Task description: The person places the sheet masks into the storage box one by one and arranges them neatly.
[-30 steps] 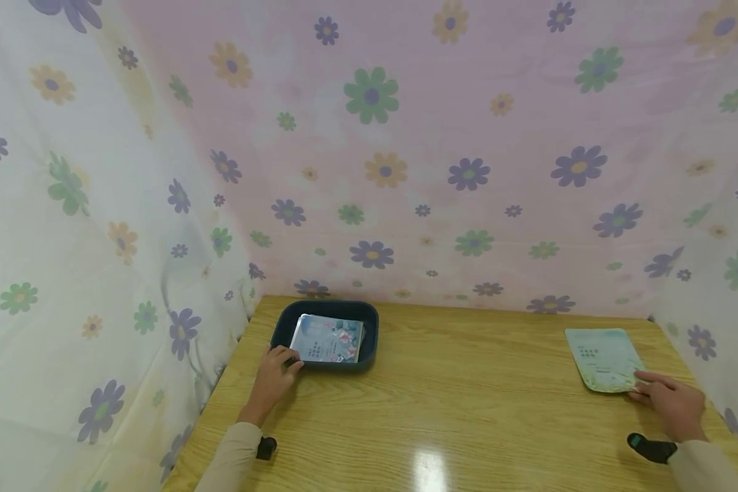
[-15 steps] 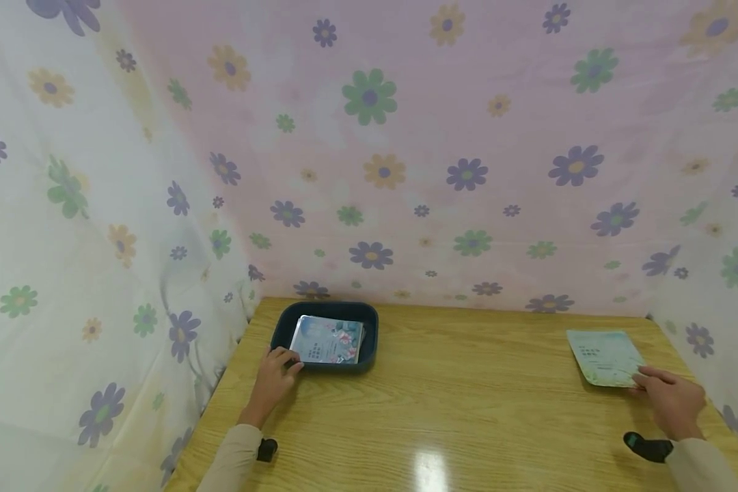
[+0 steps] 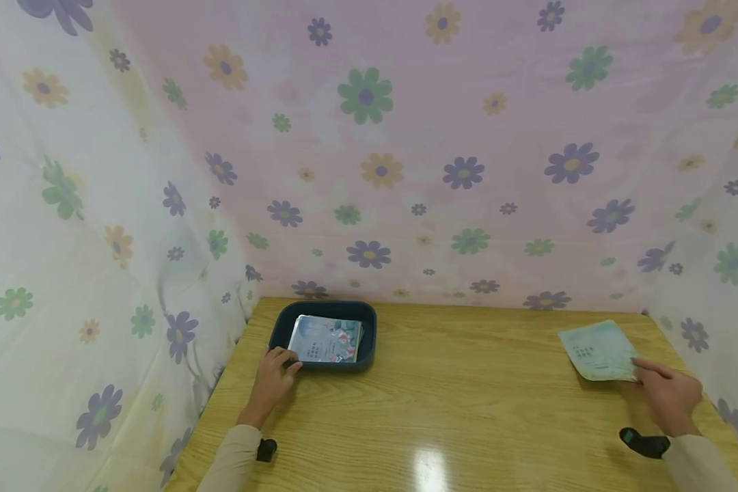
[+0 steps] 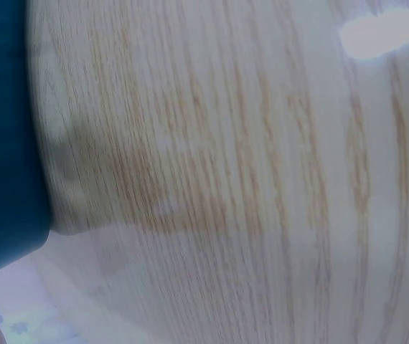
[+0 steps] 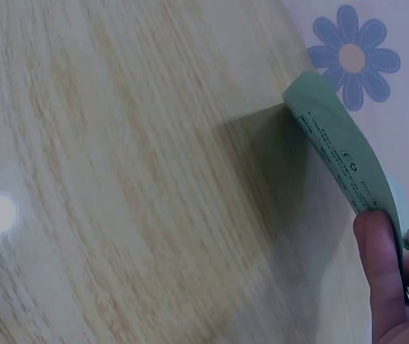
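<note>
At the left of the head view, my left hand [image 3: 273, 379] holds the near left corner of a dark blue plastic tub [image 3: 341, 367], fingers over its rim. Inside the tub lies a small stack of flat packets, the top one a pale blue packet [image 3: 322, 338] with pink flowers. My right hand [image 3: 670, 396] pinches the edge of a light green flat packet [image 3: 599, 352] between thumb and fingers. In the right wrist view the packet [image 5: 341, 150] is raised off the table, its printed back facing the camera and its shadow below.
A wood-grain table [image 3: 455, 389] lies under both hands. Flower-printed cloth [image 3: 418, 171] hangs behind it and along both sides. The tub stands near the table's back left corner. A black wrist device [image 3: 644, 444] is on the right wrist.
The green packet has lifted and tilted, shifting slightly up and left in my right hand. My left hand stays at the tub's corner.
</note>
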`<state>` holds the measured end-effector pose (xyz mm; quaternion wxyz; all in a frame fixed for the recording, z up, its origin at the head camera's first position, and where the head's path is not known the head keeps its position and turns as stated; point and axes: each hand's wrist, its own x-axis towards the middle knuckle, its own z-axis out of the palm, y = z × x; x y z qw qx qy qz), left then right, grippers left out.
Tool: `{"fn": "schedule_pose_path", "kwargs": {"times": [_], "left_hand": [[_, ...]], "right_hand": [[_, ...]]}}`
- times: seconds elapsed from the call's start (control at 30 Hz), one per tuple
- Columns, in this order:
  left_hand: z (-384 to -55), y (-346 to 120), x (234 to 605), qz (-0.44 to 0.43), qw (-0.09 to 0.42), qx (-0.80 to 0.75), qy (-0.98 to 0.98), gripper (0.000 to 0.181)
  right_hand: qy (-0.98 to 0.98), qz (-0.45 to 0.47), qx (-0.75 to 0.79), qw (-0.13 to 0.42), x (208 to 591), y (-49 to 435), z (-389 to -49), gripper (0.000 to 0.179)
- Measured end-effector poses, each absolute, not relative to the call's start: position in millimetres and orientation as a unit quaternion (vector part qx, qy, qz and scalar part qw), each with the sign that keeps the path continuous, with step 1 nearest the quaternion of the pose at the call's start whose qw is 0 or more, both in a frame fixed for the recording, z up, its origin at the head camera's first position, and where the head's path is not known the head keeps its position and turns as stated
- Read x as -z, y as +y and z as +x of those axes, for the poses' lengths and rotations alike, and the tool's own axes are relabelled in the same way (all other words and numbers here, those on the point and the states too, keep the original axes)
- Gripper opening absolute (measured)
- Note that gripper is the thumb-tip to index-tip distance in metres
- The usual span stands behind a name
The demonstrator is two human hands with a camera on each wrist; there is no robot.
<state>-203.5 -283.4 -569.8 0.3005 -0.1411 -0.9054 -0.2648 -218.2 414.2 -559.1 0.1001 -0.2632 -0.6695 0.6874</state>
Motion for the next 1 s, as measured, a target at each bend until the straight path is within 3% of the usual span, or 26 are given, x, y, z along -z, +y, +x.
{"fn": "schedule_pose_path", "kwargs": {"times": [0.13,0.33,1.0], "left_hand": [[-204,-283,570,-0.139,0.301,0.263,-0.906,0.022],[-205,-284,572,-0.139,0.304,0.257,-0.907,0.023],[-206,-288,578,-0.158,0.319,0.278,-0.892,0.023]], "right_hand": [[-0.641,-0.218,-0.726,0.12,555,408,-218,0.034],[-0.657,-0.152,-0.732,0.096,547,398,-215,0.022],[-0.601,-0.046,-0.798,0.014,525,333,-225,0.022]]}}
